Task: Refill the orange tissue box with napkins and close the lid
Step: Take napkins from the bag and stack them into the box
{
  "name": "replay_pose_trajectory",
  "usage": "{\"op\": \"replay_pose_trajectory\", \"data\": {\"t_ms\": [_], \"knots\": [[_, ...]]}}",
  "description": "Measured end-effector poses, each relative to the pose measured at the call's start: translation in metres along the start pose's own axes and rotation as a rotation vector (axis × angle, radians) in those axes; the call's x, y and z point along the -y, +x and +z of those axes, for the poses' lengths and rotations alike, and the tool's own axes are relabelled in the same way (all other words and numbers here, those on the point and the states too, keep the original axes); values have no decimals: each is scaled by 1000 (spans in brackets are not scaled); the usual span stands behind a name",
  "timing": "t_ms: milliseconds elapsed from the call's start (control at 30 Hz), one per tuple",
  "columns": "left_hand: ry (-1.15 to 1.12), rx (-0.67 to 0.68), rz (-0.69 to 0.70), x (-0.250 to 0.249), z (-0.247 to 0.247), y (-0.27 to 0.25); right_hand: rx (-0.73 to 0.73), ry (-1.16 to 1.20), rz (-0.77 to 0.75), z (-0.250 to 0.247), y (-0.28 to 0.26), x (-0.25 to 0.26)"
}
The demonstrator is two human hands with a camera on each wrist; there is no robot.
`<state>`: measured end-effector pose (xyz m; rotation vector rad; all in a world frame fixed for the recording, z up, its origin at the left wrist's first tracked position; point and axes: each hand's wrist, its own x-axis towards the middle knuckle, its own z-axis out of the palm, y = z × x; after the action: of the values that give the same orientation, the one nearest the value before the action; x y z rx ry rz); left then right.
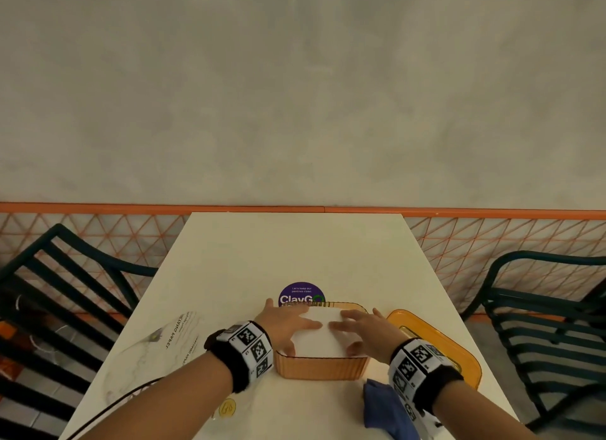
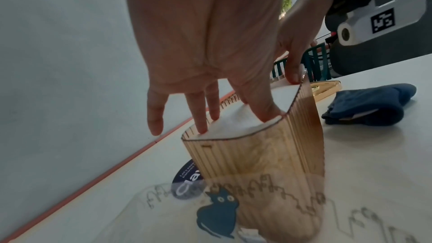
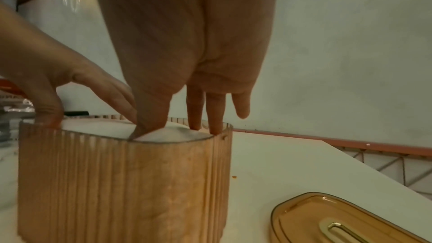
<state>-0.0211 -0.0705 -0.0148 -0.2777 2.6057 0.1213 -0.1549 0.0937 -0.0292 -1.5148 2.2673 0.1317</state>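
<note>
head view showed the box (image 1: 323, 367) near the front middle of the table (image 1: 295, 249), with white napkins (image 1: 319, 336) already inside, up to about the rim. both hands lay on top of the napkins. the left hand (image 1: 284, 325) had its fingers spread and quite straight, pressing down, and the thumb was at the near edge of the stack. the right hand (image 1: 360, 328) did the same from the other side, fingers flat, not gripping anything. in the wrist views the fingertips (image 2: 202, 128) went between the napkins and the ribbed wall, so i judged that the person was tucking the stack in.

the lid (image 1: 436, 344) lay flat on the table just to the right of the box, not touching it as far as i could see. a blue cloth (image 1: 382, 403) was near the right wrist, and a plastic wrapper (image 1: 154, 351) lay at the left.

so the filling seemed almost done. what was left, i think, was to push the napkins level and then put the lid on.
</note>
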Motion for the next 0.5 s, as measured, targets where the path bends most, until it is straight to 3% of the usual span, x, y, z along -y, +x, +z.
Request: {"op": "replay_pose_trajectory", "data": {"t_ms": [333, 500], "knots": [[94, -48, -42, -6, 22, 9, 52, -70, 6, 13, 14, -4], [-109, -93, -108, -7, 14, 12, 13, 8, 28, 5, 12, -3]]}}
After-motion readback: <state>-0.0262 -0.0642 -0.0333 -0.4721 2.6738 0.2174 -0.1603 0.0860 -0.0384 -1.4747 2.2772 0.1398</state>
